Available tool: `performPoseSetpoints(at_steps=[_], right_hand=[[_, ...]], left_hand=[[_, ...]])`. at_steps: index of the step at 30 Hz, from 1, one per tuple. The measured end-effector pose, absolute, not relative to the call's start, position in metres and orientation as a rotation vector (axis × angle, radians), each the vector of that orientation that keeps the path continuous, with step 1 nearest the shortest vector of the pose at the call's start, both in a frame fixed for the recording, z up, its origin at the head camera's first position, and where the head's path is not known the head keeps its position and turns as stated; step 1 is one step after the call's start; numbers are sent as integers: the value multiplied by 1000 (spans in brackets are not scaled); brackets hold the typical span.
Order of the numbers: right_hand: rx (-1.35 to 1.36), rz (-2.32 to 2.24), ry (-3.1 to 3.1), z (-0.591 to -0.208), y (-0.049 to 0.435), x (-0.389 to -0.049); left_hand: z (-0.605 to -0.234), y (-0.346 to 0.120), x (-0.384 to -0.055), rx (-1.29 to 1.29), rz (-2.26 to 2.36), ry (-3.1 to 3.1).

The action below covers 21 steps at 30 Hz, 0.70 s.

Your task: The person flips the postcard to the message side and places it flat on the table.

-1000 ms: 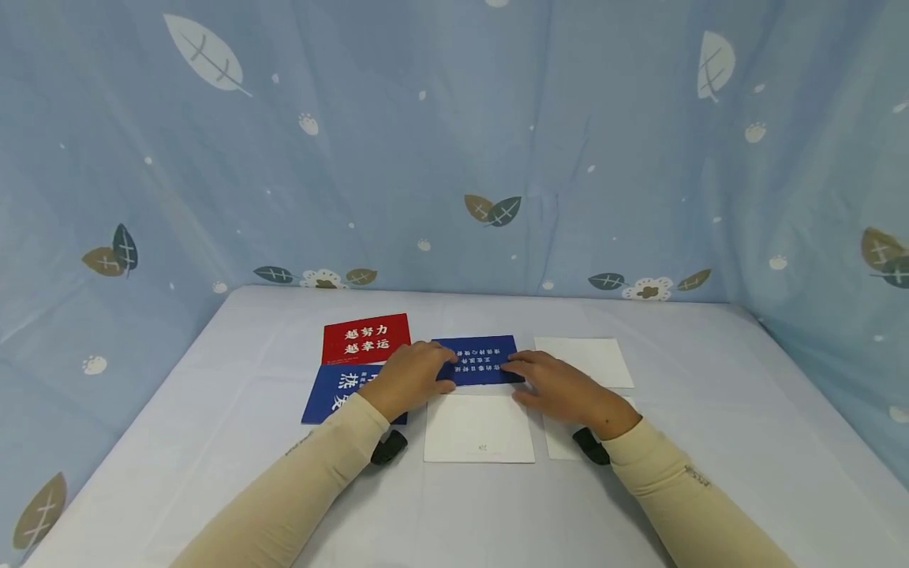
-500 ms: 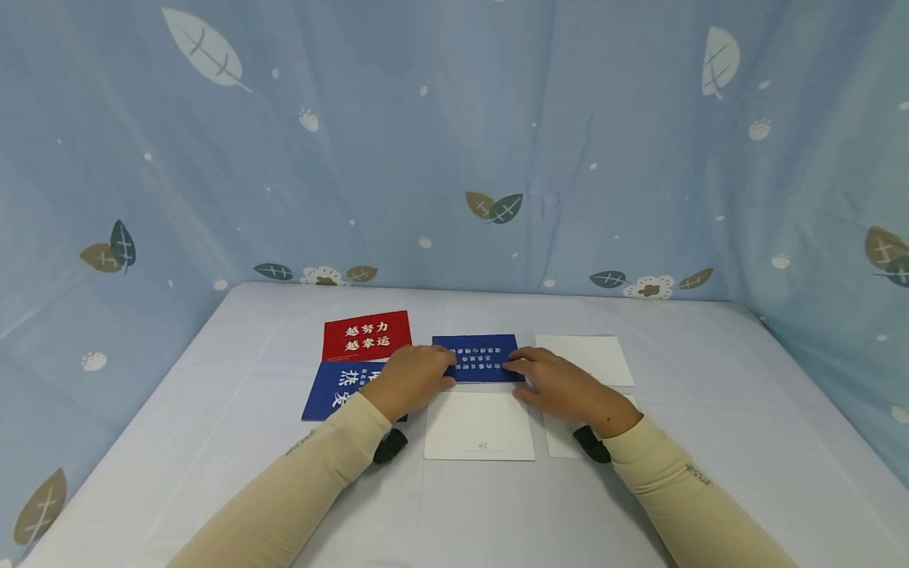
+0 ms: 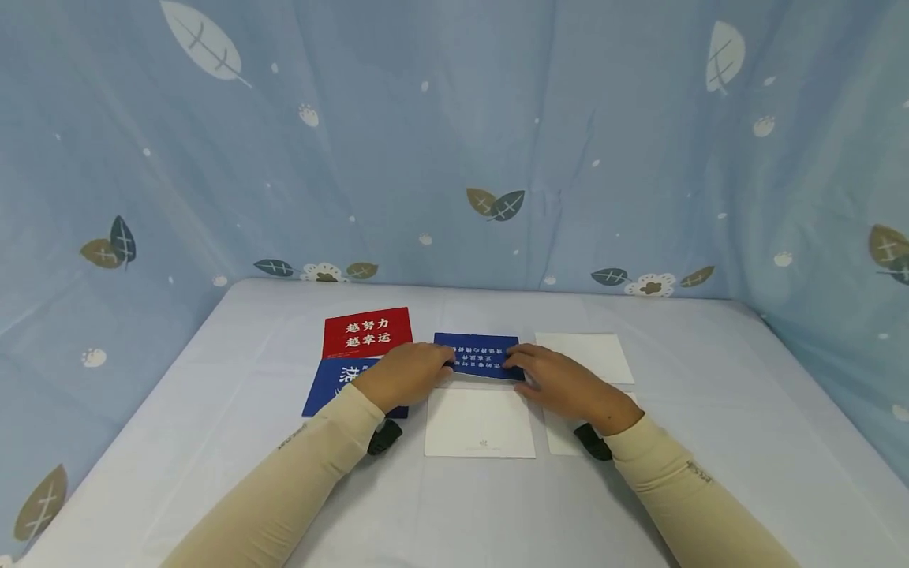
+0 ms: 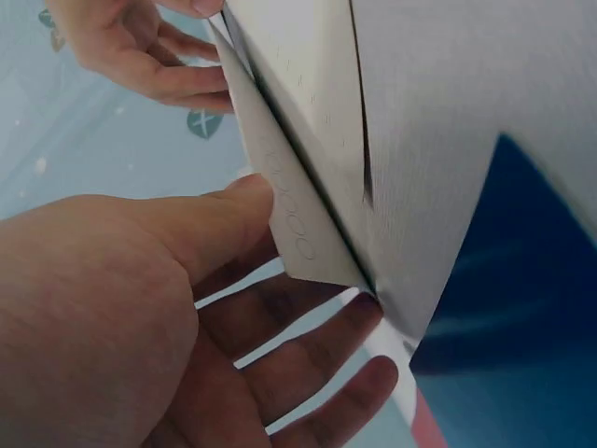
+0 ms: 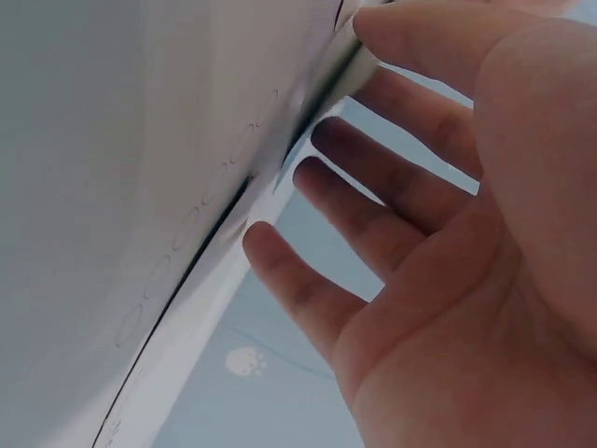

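Observation:
A dark blue postcard (image 3: 479, 352) with white lettering lies between both hands in the head view. My left hand (image 3: 407, 375) pinches its left end, thumb on the near edge. The left wrist view shows that postcard's pale underside (image 4: 280, 191), marked with a row of circles, tilted up off the surface. My right hand (image 3: 564, 384) holds the right end between thumb and fingers; its other fingers spread apart in the right wrist view. A white-backed card (image 3: 479, 424) lies flat just nearer than the blue postcard.
To the left, a red card (image 3: 366, 332) with white lettering adjoins another blue card (image 3: 328, 388), partly under my left forearm. Two more white cards lie on the right, one at the back (image 3: 596, 359), one nearer (image 3: 559, 435) and partly covered by my right wrist.
The blue postcard's near edge, flat on the table earlier, is now raised and slanted, higher at the left. My left hand has risen slightly with it; the right has barely moved.

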State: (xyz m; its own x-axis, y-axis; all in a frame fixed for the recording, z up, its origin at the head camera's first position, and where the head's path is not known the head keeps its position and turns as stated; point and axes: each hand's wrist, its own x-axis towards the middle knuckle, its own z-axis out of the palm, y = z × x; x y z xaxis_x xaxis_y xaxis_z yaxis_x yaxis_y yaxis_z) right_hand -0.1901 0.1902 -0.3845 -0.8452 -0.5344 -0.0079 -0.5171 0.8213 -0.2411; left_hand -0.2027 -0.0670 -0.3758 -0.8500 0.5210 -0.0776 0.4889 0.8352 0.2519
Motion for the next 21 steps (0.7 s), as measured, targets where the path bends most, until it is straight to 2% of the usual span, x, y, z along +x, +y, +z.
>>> performPoseSetpoints(at_steps=[21], right_hand=[[-850, -448, 2910, -383, 189, -190]], left_hand=[[-372, -71, -206, 749, 326, 2842]])
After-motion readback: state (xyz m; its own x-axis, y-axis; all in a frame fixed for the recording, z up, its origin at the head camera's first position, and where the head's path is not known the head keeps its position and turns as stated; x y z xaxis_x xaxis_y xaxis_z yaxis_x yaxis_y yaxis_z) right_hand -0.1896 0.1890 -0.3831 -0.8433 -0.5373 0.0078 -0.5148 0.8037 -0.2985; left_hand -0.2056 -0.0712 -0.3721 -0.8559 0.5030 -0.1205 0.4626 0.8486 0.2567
